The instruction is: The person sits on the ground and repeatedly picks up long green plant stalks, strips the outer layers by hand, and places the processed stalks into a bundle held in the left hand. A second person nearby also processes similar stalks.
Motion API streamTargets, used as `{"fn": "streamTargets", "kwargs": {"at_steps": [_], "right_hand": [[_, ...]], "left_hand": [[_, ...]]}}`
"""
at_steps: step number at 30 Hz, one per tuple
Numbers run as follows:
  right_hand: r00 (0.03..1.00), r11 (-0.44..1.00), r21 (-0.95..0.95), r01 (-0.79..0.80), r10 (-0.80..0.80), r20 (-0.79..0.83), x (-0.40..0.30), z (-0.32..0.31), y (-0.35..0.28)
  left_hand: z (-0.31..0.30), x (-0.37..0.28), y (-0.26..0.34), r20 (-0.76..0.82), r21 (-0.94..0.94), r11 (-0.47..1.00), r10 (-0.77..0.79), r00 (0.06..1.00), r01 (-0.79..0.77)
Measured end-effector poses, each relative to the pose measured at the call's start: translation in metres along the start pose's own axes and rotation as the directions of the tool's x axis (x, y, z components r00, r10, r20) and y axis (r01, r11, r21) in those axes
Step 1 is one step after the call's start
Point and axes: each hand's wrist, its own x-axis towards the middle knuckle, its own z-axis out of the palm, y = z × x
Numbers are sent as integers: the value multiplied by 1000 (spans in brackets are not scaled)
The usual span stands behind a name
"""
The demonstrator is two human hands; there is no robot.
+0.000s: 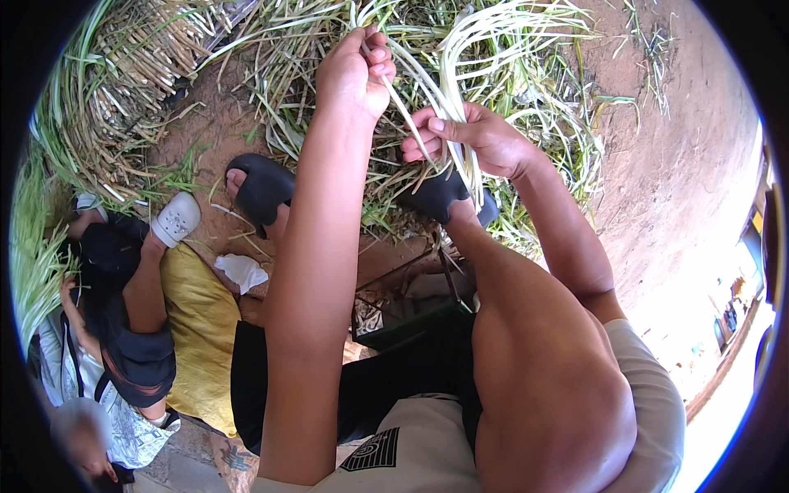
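My left hand (356,77) is raised at the top centre, its fingers closed on a thin pale plant stalk (402,106). That stalk slants down toward the fingers of my right hand. My right hand (493,138), lower and to the right, grips a bundle of long whitish-green stalks (454,68) between thumb and fingers. The bundle's upper ends fan out and droop to the right, while its lower ends hang beside my ankle. Under both hands lies a loose heap of green and dry stalks (524,179).
My black slides (262,188) stand on bare earth (653,160). A stack of cut stalks (142,55) lies upper left. At left sits another person with a white clog (177,219) and green stalks (37,246). Near them are yellow cloth (197,333) and a white scrap (241,272).
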Motion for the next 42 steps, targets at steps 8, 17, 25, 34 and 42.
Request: {"fn": "streamTargets", "kwargs": {"at_steps": [8, 17, 25, 34, 42], "right_hand": [[967, 954, 219, 203, -231, 106, -1, 20, -17], [810, 827, 138, 545, -477, -341, 13, 28, -20], [912, 744, 581, 331, -410, 5, -43, 20, -44], [485, 517, 71, 853, -735, -474, -126, -7, -89], [871, 749, 463, 475, -327, -366, -51, 7, -22]], "left_hand": [[24, 3, 15, 28, 239, 927, 293, 956, -291], [-17, -100, -100, 417, 617, 608, 286, 863, -499], [-2, -120, -93, 618, 681, 314, 237, 749, -662], [-25, 19, 44, 493, 845, -226, 680, 543, -484], [-24, 74, 74, 655, 676, -713, 465, 596, -187]]}}
